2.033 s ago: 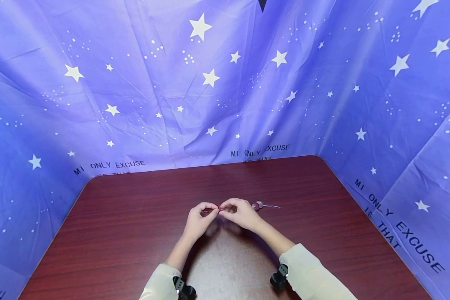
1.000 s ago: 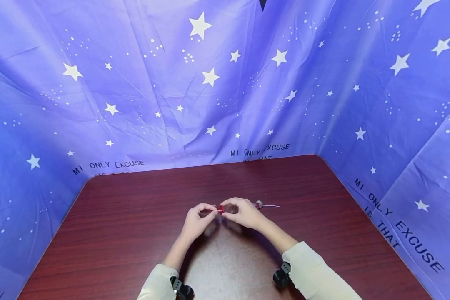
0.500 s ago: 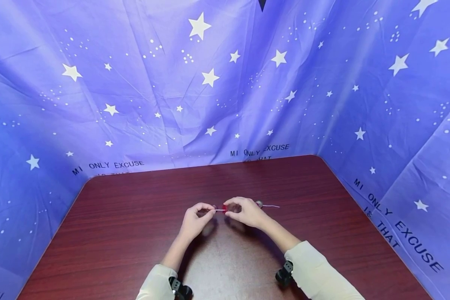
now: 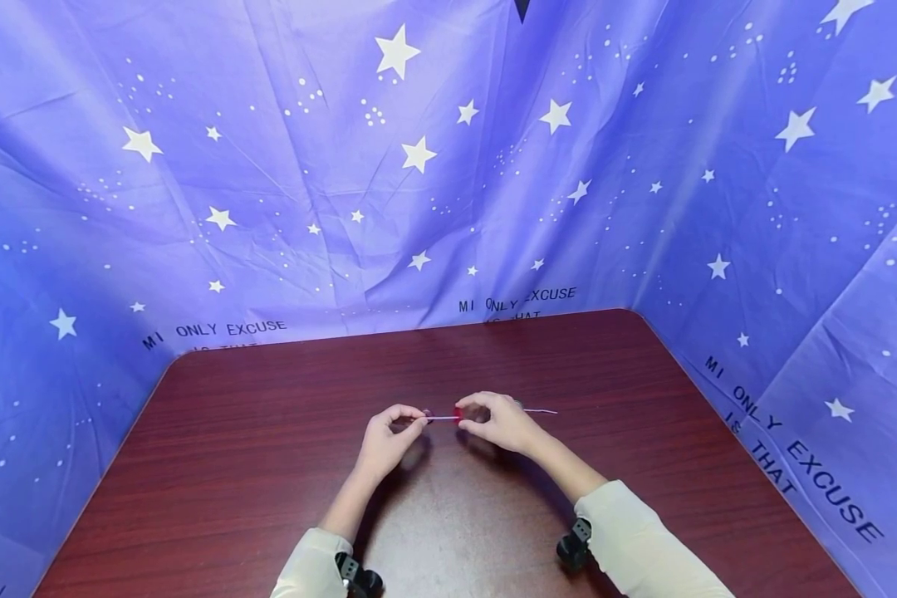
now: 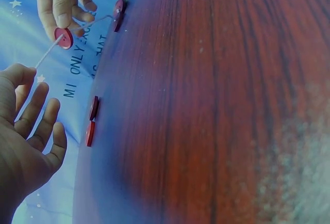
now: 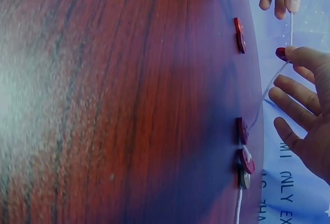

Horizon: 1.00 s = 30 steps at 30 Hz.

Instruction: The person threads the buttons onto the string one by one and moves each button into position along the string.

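My left hand [image 4: 385, 438] pinches one end of a white string [image 4: 441, 418] between thumb and index finger. My right hand [image 4: 504, 425] grips a round red button [image 5: 64, 38] by its edge, with the string passing through it. The string runs taut between the two hands. From the button it slopes down to the table, where a dark red button [image 6: 243, 130], a red button [image 6: 247, 161] and a grey button [image 6: 245, 179] sit along it. Past them the string's tail [image 4: 541, 410] lies on the table.
Two loose red buttons [image 5: 90, 133] lie on the dark red wood-grain table [image 4: 269, 465], close by the left hand. A purple star-patterned curtain [image 4: 329, 166] hangs behind and at both sides. A black wrist camera [image 4: 574, 544] sits on the right sleeve.
The right hand has slid rightward with the red button, away from the left hand, and more string shows between them. The left hand has shifted slightly left, still pinching the string.
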Available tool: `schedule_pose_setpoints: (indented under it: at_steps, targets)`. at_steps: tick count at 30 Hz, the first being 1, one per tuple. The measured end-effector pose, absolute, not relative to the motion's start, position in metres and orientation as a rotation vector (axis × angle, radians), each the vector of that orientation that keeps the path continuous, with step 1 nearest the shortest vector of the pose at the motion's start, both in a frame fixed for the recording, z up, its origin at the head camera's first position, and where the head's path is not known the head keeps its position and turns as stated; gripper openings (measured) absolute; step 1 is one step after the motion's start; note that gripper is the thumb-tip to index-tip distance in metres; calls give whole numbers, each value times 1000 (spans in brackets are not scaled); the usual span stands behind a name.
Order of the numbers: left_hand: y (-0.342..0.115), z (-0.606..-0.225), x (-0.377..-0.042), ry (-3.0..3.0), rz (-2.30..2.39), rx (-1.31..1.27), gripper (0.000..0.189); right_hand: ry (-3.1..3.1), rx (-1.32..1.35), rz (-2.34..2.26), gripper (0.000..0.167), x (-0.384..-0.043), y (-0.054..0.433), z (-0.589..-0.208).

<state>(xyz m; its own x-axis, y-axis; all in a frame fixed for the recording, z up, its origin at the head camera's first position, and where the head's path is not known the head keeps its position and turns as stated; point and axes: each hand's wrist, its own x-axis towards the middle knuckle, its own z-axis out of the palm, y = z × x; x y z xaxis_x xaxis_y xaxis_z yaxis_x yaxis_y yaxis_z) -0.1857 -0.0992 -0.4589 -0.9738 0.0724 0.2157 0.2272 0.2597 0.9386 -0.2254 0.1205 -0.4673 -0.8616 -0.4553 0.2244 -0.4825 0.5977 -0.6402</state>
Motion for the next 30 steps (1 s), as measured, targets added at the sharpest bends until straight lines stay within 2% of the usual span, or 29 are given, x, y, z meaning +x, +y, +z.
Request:
schedule_pose_setpoints:
  at_steps: [30]
  targets:
    - [-100, -458, -184, -2375, -1814, -290, 6, -2754, 783, 1163, 26, -230, 143, -472]
